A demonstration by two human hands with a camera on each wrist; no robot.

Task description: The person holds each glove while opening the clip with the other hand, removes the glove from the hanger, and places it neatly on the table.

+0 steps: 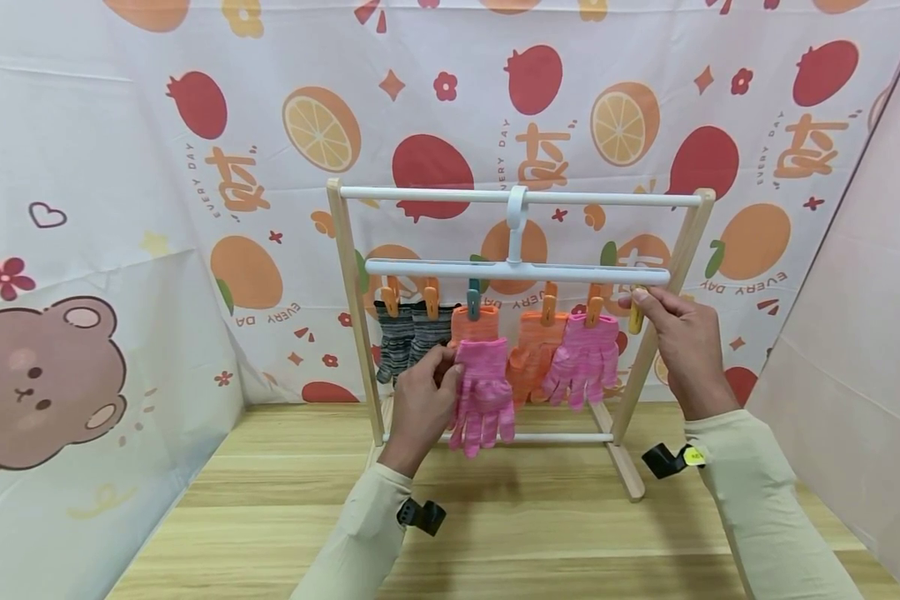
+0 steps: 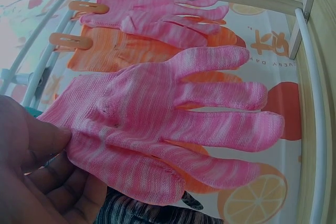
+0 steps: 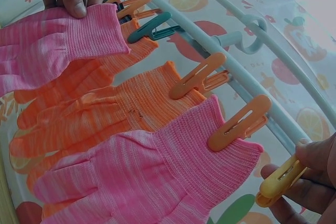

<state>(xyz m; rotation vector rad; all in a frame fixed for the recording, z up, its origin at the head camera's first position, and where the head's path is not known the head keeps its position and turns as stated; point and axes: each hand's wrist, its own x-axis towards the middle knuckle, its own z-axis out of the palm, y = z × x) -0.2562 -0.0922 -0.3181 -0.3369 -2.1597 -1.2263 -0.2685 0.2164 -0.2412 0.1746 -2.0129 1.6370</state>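
Observation:
My left hand pinches a pink knit glove at the edge of its cuff, and the fingers of the glove hang down. In the right wrist view my right hand holds a yellow clothespin between thumb and fingers, near the right end of the white hanger. Whether that clothespin touches the hanger is unclear. From the hanger hang two grey-black gloves, two orange gloves and another pink glove. Orange clothespins and one teal clothespin clip them.
A wooden rack with white rods carries the hanger by its hook. Its feet stand on a wood-grain table. A fruit-patterned cloth hangs behind, and a bear-print cloth lines the left side.

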